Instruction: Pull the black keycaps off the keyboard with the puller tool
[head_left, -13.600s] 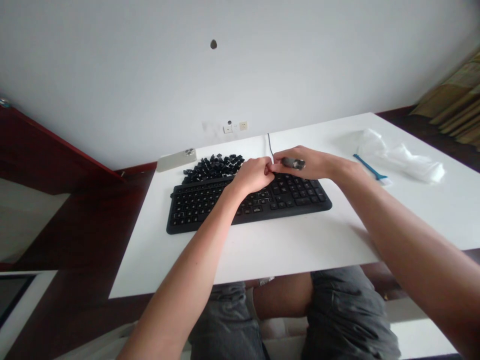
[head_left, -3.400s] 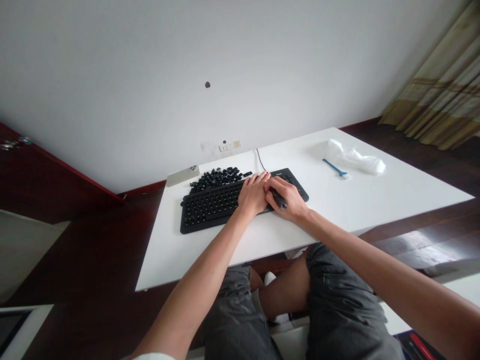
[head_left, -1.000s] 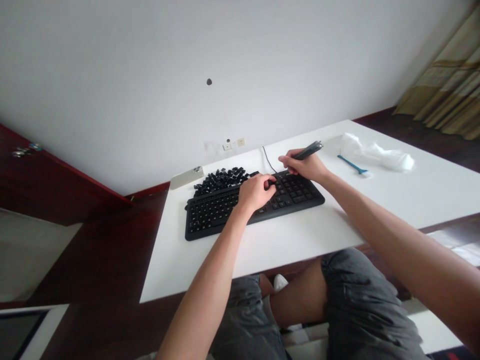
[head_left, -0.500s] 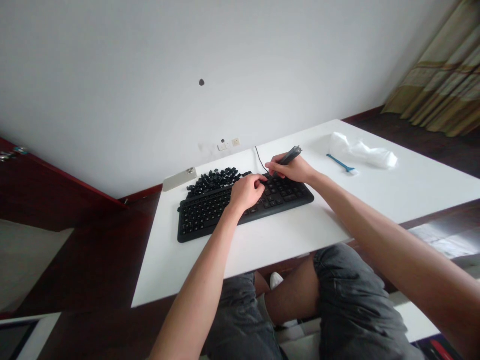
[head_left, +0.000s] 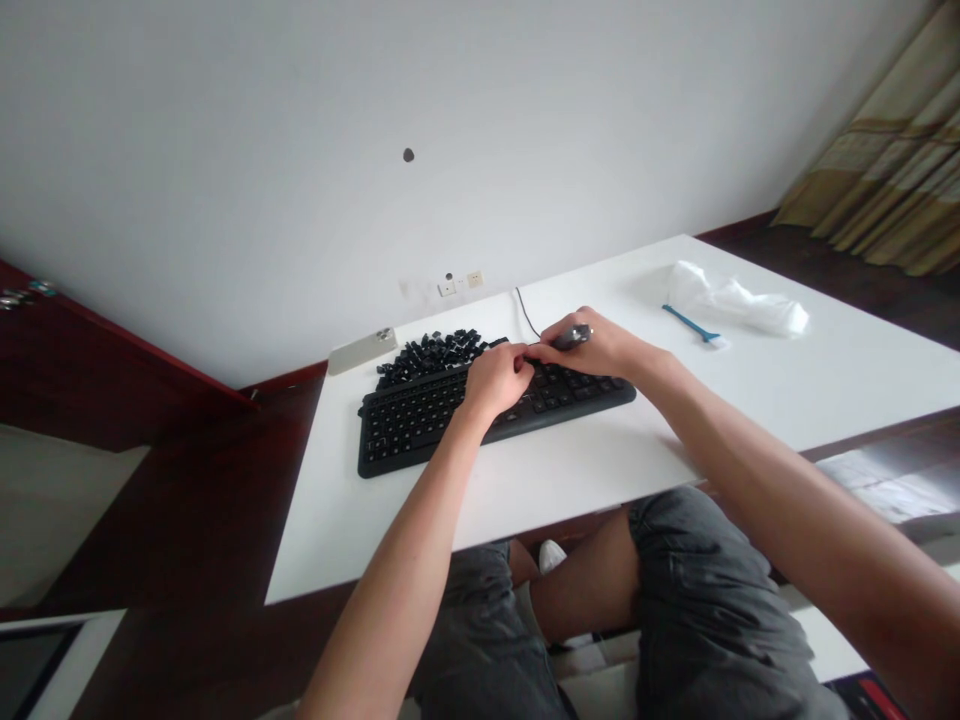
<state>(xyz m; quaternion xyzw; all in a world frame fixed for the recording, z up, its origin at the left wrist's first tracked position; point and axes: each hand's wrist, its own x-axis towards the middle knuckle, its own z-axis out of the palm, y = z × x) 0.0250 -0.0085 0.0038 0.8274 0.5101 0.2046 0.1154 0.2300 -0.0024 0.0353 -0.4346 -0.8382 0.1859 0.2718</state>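
Note:
A black keyboard (head_left: 420, 425) lies on the white table, many of its keycaps off on the left part. Behind it is a heap of loose black keycaps (head_left: 431, 356). Over the keyboard's upper right part, my left hand (head_left: 498, 381) has its fingers curled together at the keys; what is between them, if anything, is hidden. My right hand (head_left: 596, 345) is closed round a dark pen-like tool (head_left: 573, 337), and its fingertips meet those of my left hand.
A phone (head_left: 363, 352) rests at the table's back left. To the right lie a blue brush (head_left: 691, 325) and a crumpled white plastic bag (head_left: 739, 300). A black cable (head_left: 526, 312) runs behind the keyboard. The white table (head_left: 570, 465) ends in front of my knees.
My right hand has turned, so the tool now lies lower and points more towards me. Its fingertips have come against my left hand. The view has shifted slightly.

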